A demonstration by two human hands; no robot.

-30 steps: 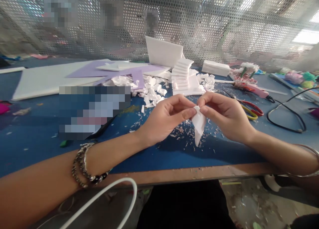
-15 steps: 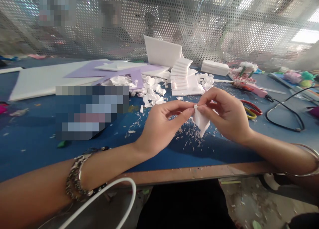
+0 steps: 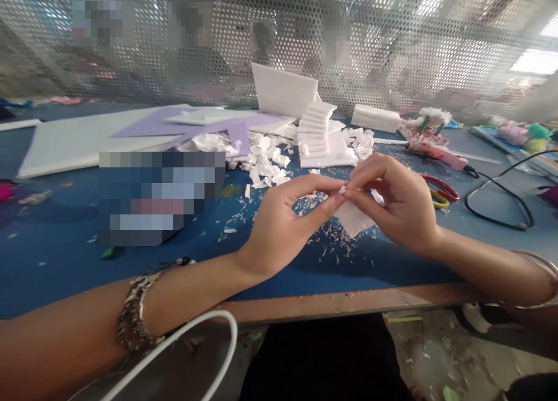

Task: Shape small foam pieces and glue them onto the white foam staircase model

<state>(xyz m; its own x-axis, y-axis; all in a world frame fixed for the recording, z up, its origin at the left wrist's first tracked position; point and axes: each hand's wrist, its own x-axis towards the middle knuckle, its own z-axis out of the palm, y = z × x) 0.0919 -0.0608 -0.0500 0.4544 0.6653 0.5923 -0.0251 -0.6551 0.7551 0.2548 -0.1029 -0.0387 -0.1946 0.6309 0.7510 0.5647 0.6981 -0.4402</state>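
Note:
Between my two hands hangs a small thin white foam sheet point(image 3: 355, 219), its upper corner pinched at the fingertips. My left hand point(image 3: 285, 229) is closed, thumb and forefinger pressed on the white bit at that corner. My right hand point(image 3: 394, 200) grips the same piece from the other side, also in a pinch, and its fingers hide part of it. Fine white shreds point(image 3: 337, 244) lie on the blue table point(image 3: 279, 276) below. Beyond my hands are a pile of torn white scraps point(image 3: 265, 160) and a ridged white foam stack point(image 3: 314, 131).
Purple sheets point(image 3: 146, 122) and a large white board point(image 3: 74, 139) lie at the back left. Right of my hands are scissors with red and yellow handles point(image 3: 440, 189), a pink-handled tool point(image 3: 449, 157) and its black cable point(image 3: 501, 224). A perforated metal screen point(image 3: 383, 46) stands behind.
The hanging white sheet has swung and now spreads wider toward the right. My fingertips have shifted slightly at its pinched corner; both hands stay in nearly the same place.

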